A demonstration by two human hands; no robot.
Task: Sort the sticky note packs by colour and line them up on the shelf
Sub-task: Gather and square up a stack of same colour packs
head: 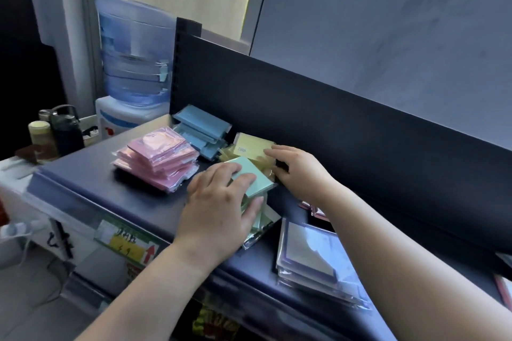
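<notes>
The left hand [221, 202] lies over a stack of mint-green sticky note packs [261, 185] in clear wrap. Its grip is closed on the stack, fingers across the top pack and thumb against the side. Just beyond it, the right hand [299, 169] has its grip on a pale yellow sticky note pack [249, 147], fingers on top and thumb curled at the near edge. Left of the left grip sits a stack of pink sticky note packs [158, 158]. Beyond that, light blue sticky note packs [202, 124] lean by the dark back panel [332, 124]. All rest on the dark blue shelf [110, 183]. Beside the right forearm lie wrapped purple-edged packs [310, 255].
</notes>
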